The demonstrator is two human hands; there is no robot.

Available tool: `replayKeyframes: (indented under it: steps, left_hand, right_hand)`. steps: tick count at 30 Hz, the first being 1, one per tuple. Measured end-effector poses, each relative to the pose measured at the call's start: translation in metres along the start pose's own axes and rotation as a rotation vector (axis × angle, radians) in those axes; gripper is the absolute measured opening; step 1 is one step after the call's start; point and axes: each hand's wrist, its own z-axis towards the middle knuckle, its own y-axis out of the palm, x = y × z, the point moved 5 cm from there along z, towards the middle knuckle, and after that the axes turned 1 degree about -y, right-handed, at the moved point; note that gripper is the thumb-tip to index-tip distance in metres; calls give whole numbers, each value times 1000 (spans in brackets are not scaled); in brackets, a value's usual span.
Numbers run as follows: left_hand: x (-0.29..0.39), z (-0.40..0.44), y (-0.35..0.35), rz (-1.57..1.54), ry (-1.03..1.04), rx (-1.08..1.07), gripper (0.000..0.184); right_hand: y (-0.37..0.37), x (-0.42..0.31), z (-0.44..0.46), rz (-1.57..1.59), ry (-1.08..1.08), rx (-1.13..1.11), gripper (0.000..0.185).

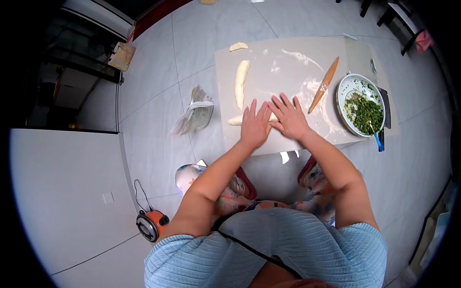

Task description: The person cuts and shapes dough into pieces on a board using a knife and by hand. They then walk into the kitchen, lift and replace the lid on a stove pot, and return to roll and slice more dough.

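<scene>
On the floured board [269, 62], my left hand [255, 124] and my right hand [290, 117] lie side by side, palms down with fingers spread. Both rest over a roll of dough [235, 120], whose left end sticks out beyond my left hand; part of it shows between the hands. A longer dough strip [241, 84] lies lengthwise just above, and a small dough piece [238, 46] sits near the top left corner. To the right of my right hand is a tapered wooden rolling pin [324, 85] dusted with flour.
A white bowl [341, 98] of chopped green filling with a blue-handled utensil [378, 142] stands at the board's right. An open plastic bag [197, 113] is on the left. An orange appliance [152, 225] sits on the floor at lower left; a stool [406, 18] is at upper right.
</scene>
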Motion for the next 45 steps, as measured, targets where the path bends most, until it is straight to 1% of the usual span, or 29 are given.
replayKeyframes:
  steps: [1,3,5,7,8,9,10,11,12,13,14,18,20,23,25,27,28,30,31,33,35,37,39,40,42,43,44,45]
  left_hand:
    - [8,-16,-2,-1,3,-12,62]
    - [24,-43,-10,-3,18,2,64]
    - [35,-66,-16,-8,30,11,65]
    - [39,-78,-18,-18,-23,-40,65]
    - [36,-78,-14,-56,-59,-35,62]
    - [35,-75,-8,-59,-61,-33,62]
    - [31,-67,-5,-111,-75,29,61]
    - [25,-58,-3,-159,-88,92,60]
    - [18,-48,2,-158,-93,93,60]
    - [11,-37,4,-95,-100,115,58]
    - [2,-26,7,-33,-107,133,56]
    - [-34,27,9,21,-174,176,55]
    - [-50,50,10,135,-201,197,55]
    - [-68,70,11,139,-240,204,55]
    - [-74,65,8,122,-259,193,54]
    - [-68,57,6,87,-176,130,54]
    - [-66,47,3,90,-173,131,54]
    - [-46,19,-1,51,-69,90,53]
    - [-39,3,-3,56,-67,89,53]
    - [-21,-29,-3,-24,-91,2,59]
    - [-7,-58,-16,-3,-53,-4,62]
    - [7,-78,-23,13,-13,3,65]
    - [9,-90,-25,-23,-40,-23,68]
    - [8,-91,-27,-22,-37,-21,68]
    - [2,-87,-36,-30,-76,123,65]
    - [-2,-82,-35,-29,-71,124,65]
    - [-7,-74,-34,-106,-52,134,61]
    - [-10,-70,-32,-186,-31,142,56]
  right_hand:
    - [0,-7,-14,10,15,-36,71]
    - [-2,-22,-39,12,8,-8,71]
    - [-8,-36,-59,19,53,-37,70]
    - [-15,-53,-68,22,72,-46,70]
    - [-14,-58,-68,74,95,5,71]
    - [-12,-63,-65,126,116,54,71]
    - [-8,-68,-59,172,104,114,70]
    - [2,-71,-51,172,100,111,70]
    - [11,-68,-42,151,158,159,69]
    - [13,-63,-32,131,217,205,67]
    - [19,-54,-20,119,244,182,66]
    - [23,-17,38,60,317,171,66]
    - [27,3,65,-35,351,138,65]
    - [23,27,92,-112,375,125,64]
    - [24,32,94,-114,356,125,64]
    - [25,29,88,-111,273,60,63]
    - [23,26,81,-110,275,63,63]
    - [15,10,51,-52,180,62,60]
    - [12,-2,37,-19,132,61,60]
    - [3,-14,6,31,129,94,60]
    - [-3,-30,-21,64,90,-19,63]
    - [-2,-35,-50,16,58,9,66]
    - [-6,-42,-67,37,26,2,68]
    - [-10,-44,-69,51,43,7,66]
    - [-17,-37,-66,67,74,49,64]
    - [-22,-32,-62,86,105,89,63]
    - [-28,-30,-58,40,103,150,58]
    - [-23,-25,-57,37,109,151,58]
